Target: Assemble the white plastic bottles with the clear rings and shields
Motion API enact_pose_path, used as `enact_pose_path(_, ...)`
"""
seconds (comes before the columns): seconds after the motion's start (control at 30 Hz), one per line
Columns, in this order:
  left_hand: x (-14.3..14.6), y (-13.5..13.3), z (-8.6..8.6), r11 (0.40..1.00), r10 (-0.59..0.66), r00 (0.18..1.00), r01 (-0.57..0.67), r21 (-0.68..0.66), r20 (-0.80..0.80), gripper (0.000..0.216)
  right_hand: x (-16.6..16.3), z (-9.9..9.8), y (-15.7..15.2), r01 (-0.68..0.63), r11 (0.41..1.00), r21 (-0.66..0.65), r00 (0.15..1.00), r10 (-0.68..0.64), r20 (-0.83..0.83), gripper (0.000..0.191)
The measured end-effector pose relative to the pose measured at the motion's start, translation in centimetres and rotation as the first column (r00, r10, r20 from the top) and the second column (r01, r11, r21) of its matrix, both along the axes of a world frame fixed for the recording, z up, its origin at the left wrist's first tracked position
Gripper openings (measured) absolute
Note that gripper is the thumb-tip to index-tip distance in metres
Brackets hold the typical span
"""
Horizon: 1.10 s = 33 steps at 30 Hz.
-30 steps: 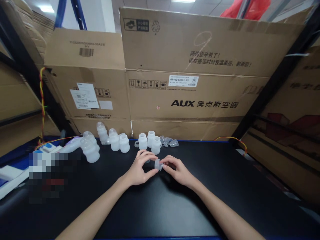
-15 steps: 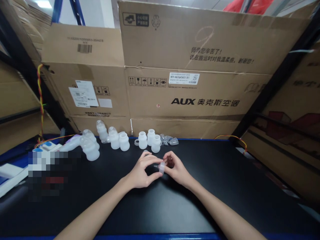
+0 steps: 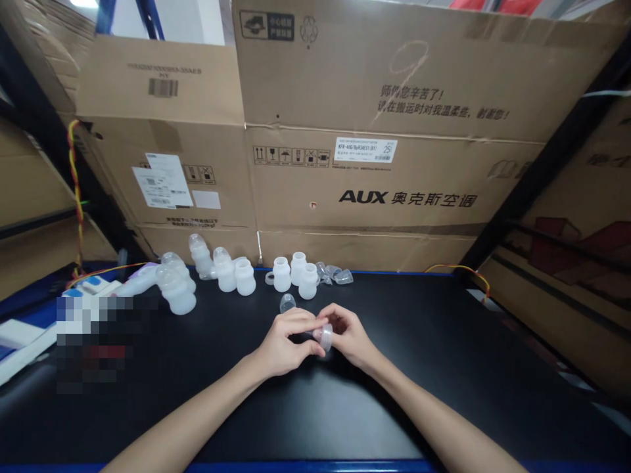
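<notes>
Over the middle of the black table, both hands meet around a translucent baby bottle nipple with its screw ring (image 3: 325, 337). My left hand (image 3: 288, 343) grips it from the left, thumb below and fingers above. From the other side, my right hand (image 3: 349, 336) has its fingers curled at the ring; its fingertips are partly hidden. The nipple's tip points left, into the space inside my left hand. Just beyond my left fingers lies a clear domed cap (image 3: 287, 303). Farther back stand open white bottles (image 3: 281, 274), with clear caps (image 3: 340, 275) beside them.
Several bottles with domed caps (image 3: 178, 295) stand at the back left, near a white power strip (image 3: 29, 348). A large cardboard sheet (image 3: 296, 190) closes off the back of the black table (image 3: 394, 407). Dark metal posts (image 3: 537, 157) rise at both sides.
The nipple and ring have turned slightly and moved a little right and down between my hands. My left fingers have shifted, and the clear cap behind them shows more.
</notes>
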<state>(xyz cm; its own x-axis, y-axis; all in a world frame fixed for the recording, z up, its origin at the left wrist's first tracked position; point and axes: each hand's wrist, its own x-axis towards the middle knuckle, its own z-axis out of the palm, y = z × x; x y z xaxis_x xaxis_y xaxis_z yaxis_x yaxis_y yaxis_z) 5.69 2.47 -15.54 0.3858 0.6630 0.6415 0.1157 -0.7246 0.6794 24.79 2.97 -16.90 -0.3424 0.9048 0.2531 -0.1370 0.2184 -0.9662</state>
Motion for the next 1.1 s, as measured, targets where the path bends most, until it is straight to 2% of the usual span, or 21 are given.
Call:
enact_pose_path(0.3,0.0,-0.1,0.1,0.999,-0.004,1.000,0.004,-0.053,-0.005,0.044,-0.5,0.3,-0.2,-0.037,0.999,0.003,0.999,0.037,-0.008,0.047)
enact_pose_path(0.47,-0.7,0.1,1.3,0.998,-0.006,0.998,0.001,-0.064,-0.069,0.039,-0.5,0.4,0.2,-0.044,0.999,0.022,0.999,0.043,0.033,0.040)
enact_pose_path(0.67,-1.4,0.7,1.6,0.992,0.123,0.987,-0.125,-0.018,-0.100,0.032,0.6,-0.6,1.6,-0.055,0.997,0.051,0.988,0.047,0.150,0.039)
enact_pose_path(0.77,-1.9,1.3,1.2,0.972,0.235,0.955,-0.226,0.069,-0.182,0.035,1.1,-0.9,1.9,-0.007,0.991,0.136,0.972,-0.025,0.235,0.035)
enact_pose_path(0.87,-2.3,2.0,0.8,0.948,0.314,0.917,-0.290,0.129,-0.248,0.037,1.3,-1.0,1.8,0.043,0.955,0.293,0.924,-0.150,0.352,0.038)
enact_pose_path(0.97,-2.8,2.5,0.5,0.913,0.406,0.863,-0.365,0.182,-0.300,0.036,1.1,-1.2,2.0,0.077,0.895,0.438,0.828,-0.302,0.472,0.052)
enact_pose_path(1.1,-3.4,3.4,0.0,0.859,0.510,0.789,-0.447,0.248,-0.343,0.035,0.0,-1.5,2.8,0.073,0.840,0.537,0.674,-0.439,0.595,0.066)
